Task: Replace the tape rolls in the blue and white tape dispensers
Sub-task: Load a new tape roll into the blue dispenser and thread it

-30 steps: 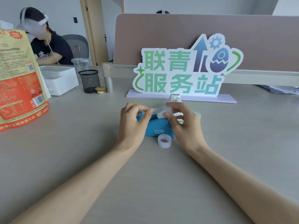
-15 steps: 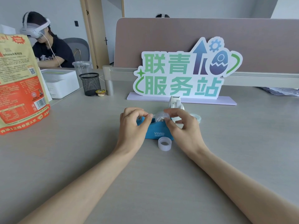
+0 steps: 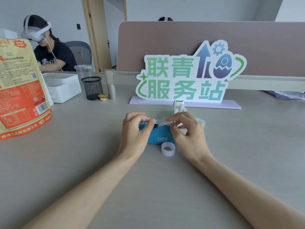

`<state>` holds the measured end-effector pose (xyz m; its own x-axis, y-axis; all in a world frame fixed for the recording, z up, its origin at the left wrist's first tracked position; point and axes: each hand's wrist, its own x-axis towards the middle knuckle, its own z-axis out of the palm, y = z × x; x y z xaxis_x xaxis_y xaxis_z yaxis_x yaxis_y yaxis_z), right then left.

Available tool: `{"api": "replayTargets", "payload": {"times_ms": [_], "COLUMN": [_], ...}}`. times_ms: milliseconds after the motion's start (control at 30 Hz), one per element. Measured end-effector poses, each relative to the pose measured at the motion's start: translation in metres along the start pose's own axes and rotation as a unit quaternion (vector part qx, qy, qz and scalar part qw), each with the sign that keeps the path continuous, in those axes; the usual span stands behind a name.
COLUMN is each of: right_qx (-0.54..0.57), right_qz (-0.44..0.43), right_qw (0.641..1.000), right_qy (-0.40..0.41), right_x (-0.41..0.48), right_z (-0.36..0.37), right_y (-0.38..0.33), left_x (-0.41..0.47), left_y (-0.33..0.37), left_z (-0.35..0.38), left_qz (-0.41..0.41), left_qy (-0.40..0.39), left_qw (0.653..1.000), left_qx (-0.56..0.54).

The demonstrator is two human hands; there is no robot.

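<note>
Fingertips (image 3: 152, 121) of both hands are pinching tape over the blue dispenser (image 3: 160, 137) at frame centre; a spare roll (image 3: 168, 149) is sitting just below. Tape may be sticking to skin and tearing.

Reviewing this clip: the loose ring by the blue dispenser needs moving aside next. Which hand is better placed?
Probably the right hand. The ring lies just in front of the blue dispenser, close beside the right wrist, while the left hand pinches at the dispenser's far end, farther from the ring.

The grey table (image 3: 69, 162) bears a blue dispenser (image 3: 160, 138), loose ring (image 3: 168, 148) (just beside it) — and sign (image 3: 184, 76).
</note>
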<state>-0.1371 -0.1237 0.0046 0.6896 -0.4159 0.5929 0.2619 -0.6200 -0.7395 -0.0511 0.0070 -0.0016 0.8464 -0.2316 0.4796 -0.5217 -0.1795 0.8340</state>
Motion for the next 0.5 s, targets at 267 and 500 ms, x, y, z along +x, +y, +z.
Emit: {"api": "replayTargets", "payload": {"times_ms": [267,500], "right_qx": [-0.016,-0.020], "right_qz": [-0.014,-0.015], "right_qw": [1.000,1.000], "right_qy": [0.001,0.005], "right_x": [-0.0007,-0.0005], "right_z": [0.0009,0.0001], "right_y": [0.0017,0.0035], "left_x": [0.0001,0.0002], "left_y": [0.0002,0.0000], "left_z": [0.0001,-0.0002], "left_qz": [-0.016,-0.019], "left_qy": [-0.002,0.001], "left_qw": [1.000,1.000], "left_qx": [0.004,0.009]}}
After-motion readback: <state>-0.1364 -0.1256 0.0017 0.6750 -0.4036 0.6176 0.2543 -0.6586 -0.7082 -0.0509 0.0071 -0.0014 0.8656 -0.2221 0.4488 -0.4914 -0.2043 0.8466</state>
